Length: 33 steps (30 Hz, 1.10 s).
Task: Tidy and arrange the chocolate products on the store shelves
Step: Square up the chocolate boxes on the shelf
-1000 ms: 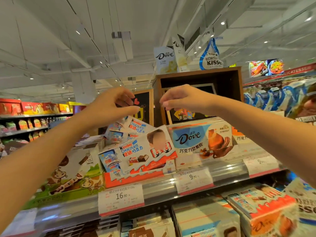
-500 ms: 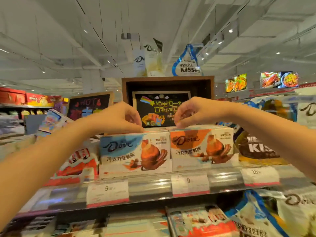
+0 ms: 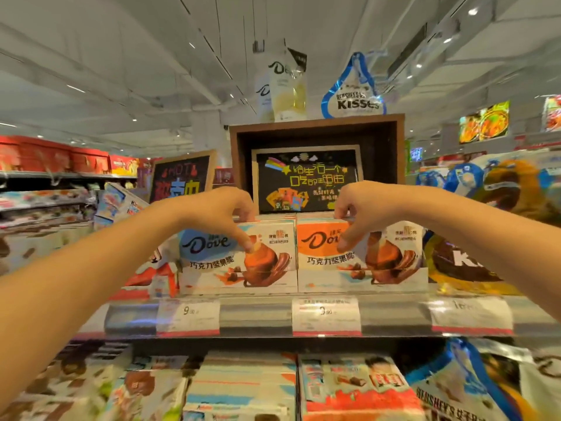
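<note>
Two Dove chocolate boxes stand side by side on the upper shelf. My left hand (image 3: 223, 218) pinches the top front edge of the blue-label Dove box (image 3: 264, 268), thumb on its face and fingers curled over the top. In the same way, my right hand (image 3: 359, 214) grips the top front edge of the orange-label Dove box (image 3: 385, 265), thumb pressed on the front panel. Both boxes sit upright, touching each other.
Shelf rail (image 3: 258, 317) with price tags runs below the boxes. Kinder boxes (image 3: 151, 271) stand to the left and a Kisses bag (image 3: 467, 262) to the right. A wooden display frame (image 3: 315, 126) with a chalkboard sign stands behind. More chocolate packs fill the lower shelf (image 3: 349, 387).
The view swung right from the Kinder boxes to the two Dove boxes. Both hands came down from above the boxes onto their top front edges, thumbs now on the faces.
</note>
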Tool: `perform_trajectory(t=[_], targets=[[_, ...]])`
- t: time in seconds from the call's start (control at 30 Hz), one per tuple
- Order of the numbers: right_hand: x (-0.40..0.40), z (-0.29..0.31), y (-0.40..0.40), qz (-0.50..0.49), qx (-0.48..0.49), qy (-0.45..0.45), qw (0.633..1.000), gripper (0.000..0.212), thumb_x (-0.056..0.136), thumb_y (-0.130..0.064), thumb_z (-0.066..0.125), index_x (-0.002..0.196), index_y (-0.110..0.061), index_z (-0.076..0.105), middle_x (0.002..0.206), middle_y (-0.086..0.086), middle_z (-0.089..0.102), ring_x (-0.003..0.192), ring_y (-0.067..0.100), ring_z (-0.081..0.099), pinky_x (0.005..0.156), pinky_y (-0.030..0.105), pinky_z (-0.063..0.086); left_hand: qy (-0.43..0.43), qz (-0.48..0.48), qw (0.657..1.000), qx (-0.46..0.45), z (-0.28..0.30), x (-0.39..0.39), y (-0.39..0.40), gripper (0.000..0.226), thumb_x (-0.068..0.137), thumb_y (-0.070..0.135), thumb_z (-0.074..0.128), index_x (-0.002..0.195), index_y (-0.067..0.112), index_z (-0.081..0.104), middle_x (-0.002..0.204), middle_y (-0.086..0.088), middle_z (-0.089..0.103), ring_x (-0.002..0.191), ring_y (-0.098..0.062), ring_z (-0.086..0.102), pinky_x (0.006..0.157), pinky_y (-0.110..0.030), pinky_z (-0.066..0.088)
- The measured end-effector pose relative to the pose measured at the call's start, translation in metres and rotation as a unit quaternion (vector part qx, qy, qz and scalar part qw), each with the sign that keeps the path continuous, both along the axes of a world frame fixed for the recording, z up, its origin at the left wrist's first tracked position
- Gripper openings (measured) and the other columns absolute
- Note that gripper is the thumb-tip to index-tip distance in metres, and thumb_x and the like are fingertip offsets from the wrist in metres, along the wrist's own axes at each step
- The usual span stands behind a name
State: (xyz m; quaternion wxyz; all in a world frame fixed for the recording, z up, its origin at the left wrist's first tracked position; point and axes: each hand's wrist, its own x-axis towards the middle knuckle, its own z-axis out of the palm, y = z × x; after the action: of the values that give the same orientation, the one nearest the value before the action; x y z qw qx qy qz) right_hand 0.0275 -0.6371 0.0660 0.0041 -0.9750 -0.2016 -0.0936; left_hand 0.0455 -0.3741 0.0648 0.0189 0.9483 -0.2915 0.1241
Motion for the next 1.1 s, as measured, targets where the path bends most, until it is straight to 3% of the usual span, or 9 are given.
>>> perform_trajectory(t=[0.27,0.37,0.5,0.63,0.73,0.8,0.9,1.0,1.1], targets=[[-0.037,0.05,0.0,0.031,0.126,-0.07,0.989,0.024,0.076,-0.031,0.072,0.093,-0.023,0.058,0.091,-0.003,0.066,0.079,0.012,0.066,0.06,0.025,0.054,0.017,-0.026,0.999,-0.014,0.004,0.0,0.015,0.035,0.072,0.035,0.077,0.098,0.017,0.063,0.104,0.004,0.063,0.094,-0.008,0.059,0.085,-0.029,0.051],[-0.047,0.058,0.01,0.07,0.19,-0.12,0.972,0.025,0.078,-0.032,0.07,0.097,-0.02,0.059,0.09,-0.003,0.069,0.079,0.012,0.067,0.062,0.025,0.054,0.008,0.014,0.998,0.065,0.004,0.005,0.028,0.037,0.069,0.036,0.079,0.097,0.018,0.063,0.116,0.003,0.056,0.105,-0.012,0.053,0.092,-0.035,0.047],[-0.053,0.053,0.035,0.151,0.3,-0.108,0.936,0.021,0.081,-0.035,0.067,0.096,-0.022,0.061,0.089,-0.004,0.072,0.077,0.008,0.069,0.066,0.024,0.058,0.03,0.065,0.996,0.057,0.008,0.007,0.045,0.057,0.069,0.037,0.079,0.116,0.012,0.059,0.129,0.003,0.051,0.115,-0.013,0.05,0.094,-0.025,0.045],[-0.038,0.028,0.081,0.211,0.369,-0.134,0.895,0.024,0.083,-0.026,0.068,0.1,-0.012,0.06,0.094,0.0,0.07,0.084,0.011,0.069,0.077,0.034,0.058,0.068,0.051,0.995,-0.06,0.006,0.006,0.054,0.068,0.07,0.03,0.079,0.129,0.028,0.046,0.126,0.011,0.051,0.12,-0.013,0.048,0.098,-0.024,0.042],[-0.024,0.011,0.103,0.236,0.376,-0.168,0.88,0.026,0.082,-0.026,0.069,0.1,-0.012,0.057,0.099,-0.001,0.067,0.09,0.011,0.065,0.079,0.036,0.056,0.101,0.002,0.984,-0.149,0.011,-0.004,0.061,0.045,0.074,0.021,0.076,0.099,0.052,0.055,0.097,0.023,0.056,0.1,-0.004,0.056,0.077,-0.01,0.047],[-0.021,0.003,0.108,0.255,0.379,-0.177,0.872,0.027,0.083,-0.026,0.068,0.104,-0.013,0.056,0.102,-0.001,0.066,0.092,0.01,0.064,0.077,0.033,0.056,0.091,-0.044,0.967,-0.234,0.018,-0.011,0.066,0.034,0.067,0.021,0.08,0.084,0.044,0.06,0.082,0.018,0.063,0.085,-0.003,0.062,0.064,-0.006,0.048],[-0.019,0.001,0.108,0.271,0.397,-0.184,0.857,0.029,0.084,-0.027,0.066,0.109,-0.016,0.054,0.107,-0.002,0.065,0.095,0.01,0.064,0.072,0.028,0.057,0.04,-0.053,0.95,-0.306,0.029,-0.017,0.074,0.022,0.082,0.002,0.062,0.087,0.023,0.057,0.078,0.011,0.065,0.078,-0.002,0.065,0.057,-0.005,0.047],[-0.014,0.002,0.106,0.272,0.378,-0.168,0.869,0.032,0.082,-0.025,0.068,0.109,-0.02,0.052,0.108,-0.001,0.065,0.095,0.01,0.065,0.072,0.031,0.058,0.028,-0.041,0.919,-0.391,0.04,-0.013,0.09,0.021,0.079,0.012,0.065,0.097,0.005,0.056,0.087,-0.001,0.073,0.082,-0.016,0.07,0.058,-0.017,0.053],[-0.006,-0.002,0.108,0.261,0.327,-0.117,0.9,0.04,0.08,-0.023,0.07,0.112,-0.02,0.045,0.106,0.002,0.066,0.089,0.014,0.067,0.062,0.032,0.059,-0.003,-0.022,0.878,-0.477,0.047,-0.008,0.104,0.023,0.077,0.021,0.067,0.094,0.011,0.054,0.092,-0.008,0.071,0.083,-0.021,0.07,0.059,-0.028,0.058]])
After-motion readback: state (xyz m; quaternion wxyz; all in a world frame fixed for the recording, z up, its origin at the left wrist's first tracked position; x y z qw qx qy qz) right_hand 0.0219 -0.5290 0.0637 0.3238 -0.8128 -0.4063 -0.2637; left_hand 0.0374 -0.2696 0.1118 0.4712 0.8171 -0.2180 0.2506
